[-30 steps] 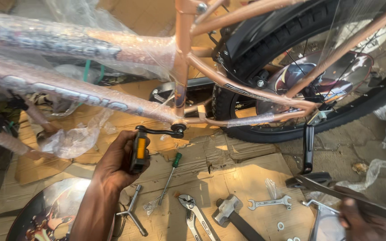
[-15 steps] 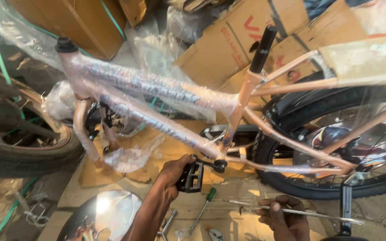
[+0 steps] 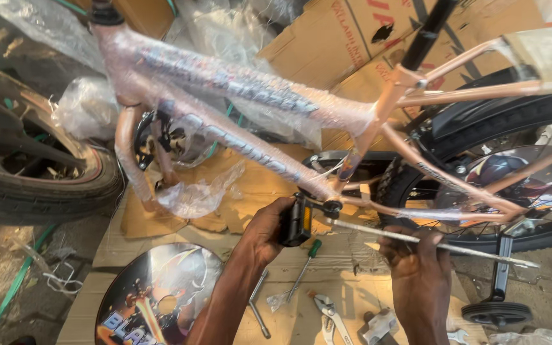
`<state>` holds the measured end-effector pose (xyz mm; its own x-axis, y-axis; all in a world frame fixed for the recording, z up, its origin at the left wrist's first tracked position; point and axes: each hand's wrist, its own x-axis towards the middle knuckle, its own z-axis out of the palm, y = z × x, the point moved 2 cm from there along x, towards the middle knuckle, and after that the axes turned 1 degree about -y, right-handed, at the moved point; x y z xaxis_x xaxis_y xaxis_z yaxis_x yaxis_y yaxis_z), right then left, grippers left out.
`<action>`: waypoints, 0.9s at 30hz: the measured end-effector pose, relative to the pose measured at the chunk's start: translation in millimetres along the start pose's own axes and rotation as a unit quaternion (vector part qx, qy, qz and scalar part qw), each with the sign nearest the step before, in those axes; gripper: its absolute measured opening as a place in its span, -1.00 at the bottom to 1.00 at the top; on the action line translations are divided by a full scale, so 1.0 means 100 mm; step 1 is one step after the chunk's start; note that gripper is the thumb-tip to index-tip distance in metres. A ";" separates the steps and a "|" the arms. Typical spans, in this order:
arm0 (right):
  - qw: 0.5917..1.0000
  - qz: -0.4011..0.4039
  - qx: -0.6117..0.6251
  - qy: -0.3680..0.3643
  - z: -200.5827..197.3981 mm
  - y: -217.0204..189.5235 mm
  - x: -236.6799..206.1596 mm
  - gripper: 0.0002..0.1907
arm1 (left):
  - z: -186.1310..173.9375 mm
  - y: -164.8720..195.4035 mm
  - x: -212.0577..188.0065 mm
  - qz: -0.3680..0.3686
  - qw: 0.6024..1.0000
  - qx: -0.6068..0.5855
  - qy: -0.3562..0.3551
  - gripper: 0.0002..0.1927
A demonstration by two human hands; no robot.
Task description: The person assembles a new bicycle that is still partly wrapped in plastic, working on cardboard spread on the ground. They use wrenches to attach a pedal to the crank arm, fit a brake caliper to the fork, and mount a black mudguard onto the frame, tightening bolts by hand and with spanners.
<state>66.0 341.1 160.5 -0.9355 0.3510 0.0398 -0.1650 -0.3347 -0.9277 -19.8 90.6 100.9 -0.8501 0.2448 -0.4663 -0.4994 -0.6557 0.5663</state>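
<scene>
1. Pedal [image 3: 296, 222], black with an orange reflector, sits at the end of the crank [image 3: 331, 207], low on the bike frame [image 3: 244, 96].
2. Left hand [image 3: 264, 231] closes its fingers [image 3: 280, 211] around the pedal and holds it.
3. Right hand [image 3: 418, 260] grips a long metal rod [image 3: 480, 252]; the rod points with one end at the crank, just beside the pedal.
4. Frame is pink and wrapped in clear plastic; the rear wheel [image 3: 480, 166] and a small side wheel [image 3: 497, 313] are to the right.
5. Cardboard [image 3: 352, 255] lies on the floor under the hands, with a green screwdriver [image 3: 306, 263], pliers [image 3: 327, 312] and a printed round disc [image 3: 154, 294] on it.
6. Another tyre [image 3: 39, 185] lies at the left.
</scene>
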 end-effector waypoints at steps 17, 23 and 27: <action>0.999 0.000 -0.046 0.030 0.89 0.04 0.19 -0.62 | 0.22 0.11 -0.43 0.198 0.934 0.274 0.114 -0.54; 0.983 0.021 -0.179 0.036 1.21 -0.19 0.26 -0.59 | 0.24 0.09 -0.49 0.140 0.981 0.126 0.038 -0.55; 0.968 -0.022 -0.248 -0.039 1.43 -0.20 0.47 -0.58 | 0.19 0.04 -0.42 0.148 0.985 0.092 0.007 -0.55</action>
<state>-19.3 239.6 234.4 -0.9551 0.2812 0.0929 -0.0532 0.1457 -0.9879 10.8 90.7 135.7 -0.9613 0.0516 -0.2705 -0.2526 -0.5568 0.7913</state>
